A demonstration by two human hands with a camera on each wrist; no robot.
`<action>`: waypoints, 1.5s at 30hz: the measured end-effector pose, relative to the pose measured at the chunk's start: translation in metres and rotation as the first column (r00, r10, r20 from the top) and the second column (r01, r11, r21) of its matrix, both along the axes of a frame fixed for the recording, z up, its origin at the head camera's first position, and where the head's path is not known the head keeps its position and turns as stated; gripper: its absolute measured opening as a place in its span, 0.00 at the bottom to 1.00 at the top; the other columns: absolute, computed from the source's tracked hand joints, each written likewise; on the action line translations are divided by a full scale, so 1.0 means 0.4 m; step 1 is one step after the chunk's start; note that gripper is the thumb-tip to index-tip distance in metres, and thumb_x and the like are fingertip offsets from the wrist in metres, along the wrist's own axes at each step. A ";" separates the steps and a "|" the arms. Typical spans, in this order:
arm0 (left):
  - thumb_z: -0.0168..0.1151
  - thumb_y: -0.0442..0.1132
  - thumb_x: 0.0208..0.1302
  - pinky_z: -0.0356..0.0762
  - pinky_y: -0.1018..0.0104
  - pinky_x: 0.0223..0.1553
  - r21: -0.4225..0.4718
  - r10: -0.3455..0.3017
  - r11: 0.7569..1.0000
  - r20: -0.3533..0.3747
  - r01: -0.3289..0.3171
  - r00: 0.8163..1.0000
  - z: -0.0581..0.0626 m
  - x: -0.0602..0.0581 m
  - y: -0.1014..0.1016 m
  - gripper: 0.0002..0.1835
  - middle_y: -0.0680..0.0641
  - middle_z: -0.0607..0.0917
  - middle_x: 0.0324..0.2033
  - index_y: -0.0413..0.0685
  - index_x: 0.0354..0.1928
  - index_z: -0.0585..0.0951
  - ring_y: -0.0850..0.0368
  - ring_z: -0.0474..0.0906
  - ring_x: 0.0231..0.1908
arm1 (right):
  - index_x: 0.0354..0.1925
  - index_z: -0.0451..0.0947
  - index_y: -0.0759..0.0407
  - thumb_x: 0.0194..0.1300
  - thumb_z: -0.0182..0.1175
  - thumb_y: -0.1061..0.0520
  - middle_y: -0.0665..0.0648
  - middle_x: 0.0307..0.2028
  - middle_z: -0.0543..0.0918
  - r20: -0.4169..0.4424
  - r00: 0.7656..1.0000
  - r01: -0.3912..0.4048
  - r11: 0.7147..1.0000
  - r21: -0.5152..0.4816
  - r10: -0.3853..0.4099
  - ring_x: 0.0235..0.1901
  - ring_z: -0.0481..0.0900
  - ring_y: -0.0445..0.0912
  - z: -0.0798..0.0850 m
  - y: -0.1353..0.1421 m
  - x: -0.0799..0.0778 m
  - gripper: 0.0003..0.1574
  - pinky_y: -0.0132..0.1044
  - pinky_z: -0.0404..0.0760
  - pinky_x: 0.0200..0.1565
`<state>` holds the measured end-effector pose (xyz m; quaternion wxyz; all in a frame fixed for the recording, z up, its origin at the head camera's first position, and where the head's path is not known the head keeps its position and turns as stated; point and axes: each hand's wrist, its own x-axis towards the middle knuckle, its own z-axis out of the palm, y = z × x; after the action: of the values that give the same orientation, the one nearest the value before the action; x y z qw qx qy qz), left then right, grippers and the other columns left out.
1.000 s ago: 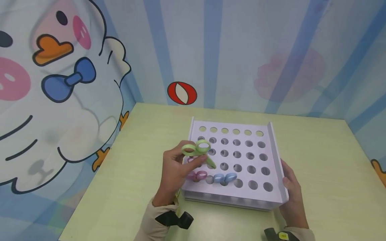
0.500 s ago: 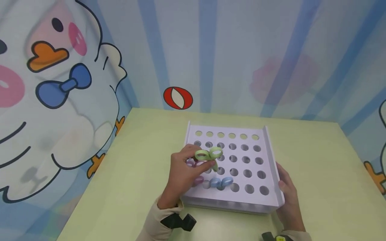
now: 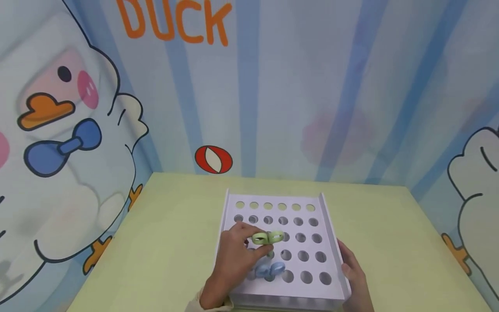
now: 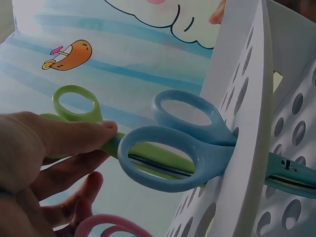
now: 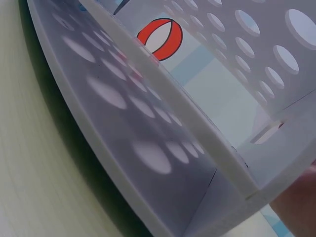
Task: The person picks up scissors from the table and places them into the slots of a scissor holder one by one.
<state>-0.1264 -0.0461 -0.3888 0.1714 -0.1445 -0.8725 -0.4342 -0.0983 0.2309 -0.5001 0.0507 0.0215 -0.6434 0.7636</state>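
My left hand pinches green scissors between thumb and fingers, handles up, over the left part of a white rack full of round holes. In the left wrist view, the green blade runs behind the handles of blue scissors; its tip is hidden near the panel. Those blue scissors stand through a hole, blades below the panel. A pink scissor handle shows at the bottom edge. My right hand grips the rack's right side, thumb at the edge; only part of it shows in the right wrist view.
The rack rests on a pale yellow-green table. Raised side walls border its top panel, and a lower perforated level lies beneath. Behind stands a blue striped backdrop with duck cartoons.
The head view has tilted upward. My left hand has brought the green scissors rightward over the rack and turned them more upright; the hand now covers the pink scissors. My right hand stays on the rack.
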 end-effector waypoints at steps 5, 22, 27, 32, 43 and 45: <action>0.82 0.38 0.42 0.75 0.68 0.37 -0.111 0.001 0.994 0.016 0.001 1.000 -0.009 -0.004 0.006 0.12 0.55 0.89 0.29 0.54 0.31 0.90 0.60 0.83 0.36 | 0.69 0.65 0.38 0.79 0.42 0.45 0.37 0.60 0.79 -0.008 1.000 0.001 1.000 0.001 -0.001 0.55 0.81 0.38 -0.002 -0.002 0.005 0.24 0.32 0.83 0.51; 0.83 0.40 0.39 0.81 0.61 0.36 -0.305 0.043 0.951 -0.042 -0.054 0.998 -0.015 -0.006 0.029 0.15 0.50 0.87 0.34 0.57 0.34 0.90 0.56 0.83 0.38 | 0.68 0.66 0.37 0.78 0.44 0.43 0.37 0.59 0.79 -0.019 1.000 -0.009 0.999 -0.040 0.008 0.56 0.81 0.37 0.003 -0.005 0.001 0.24 0.30 0.82 0.52; 0.83 0.39 0.41 0.81 0.59 0.40 -0.322 0.038 0.945 -0.051 -0.053 0.998 -0.021 -0.010 0.033 0.15 0.50 0.88 0.34 0.56 0.34 0.89 0.56 0.83 0.41 | 0.69 0.66 0.38 0.79 0.43 0.45 0.37 0.60 0.79 -0.029 1.000 -0.012 0.999 -0.038 0.010 0.57 0.80 0.37 0.002 -0.006 0.000 0.24 0.31 0.82 0.52; 0.82 0.39 0.42 0.82 0.58 0.42 -0.326 0.051 0.944 -0.019 -0.054 0.999 -0.020 -0.012 0.034 0.15 0.50 0.88 0.36 0.56 0.35 0.89 0.55 0.83 0.43 | 0.69 0.66 0.38 0.79 0.43 0.45 0.37 0.60 0.79 -0.043 0.999 -0.021 0.998 -0.053 0.019 0.56 0.81 0.38 0.002 -0.005 0.001 0.24 0.31 0.82 0.52; 0.83 0.41 0.41 0.83 0.55 0.44 -0.363 0.059 0.929 -0.053 -0.074 0.997 -0.024 -0.016 0.036 0.16 0.51 0.90 0.36 0.58 0.34 0.88 0.54 0.83 0.48 | 0.69 0.66 0.37 0.79 0.43 0.45 0.37 0.60 0.79 -0.058 0.998 -0.034 0.998 -0.060 0.031 0.56 0.81 0.37 0.000 -0.003 0.000 0.24 0.32 0.82 0.52; 0.84 0.41 0.40 0.83 0.55 0.45 -0.358 0.063 0.930 -0.074 -0.085 0.995 -0.017 -0.013 0.032 0.17 0.52 0.91 0.36 0.59 0.34 0.88 0.54 0.83 0.51 | 0.69 0.66 0.38 0.79 0.43 0.45 0.37 0.60 0.79 -0.050 0.998 -0.027 0.999 -0.046 0.024 0.56 0.80 0.36 0.000 -0.003 0.000 0.24 0.31 0.82 0.52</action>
<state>-0.1315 -0.0332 -0.3957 0.1848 -0.1536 -0.9364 -0.2556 -0.0982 0.2299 -0.5002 0.0572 0.0475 -0.6236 0.7782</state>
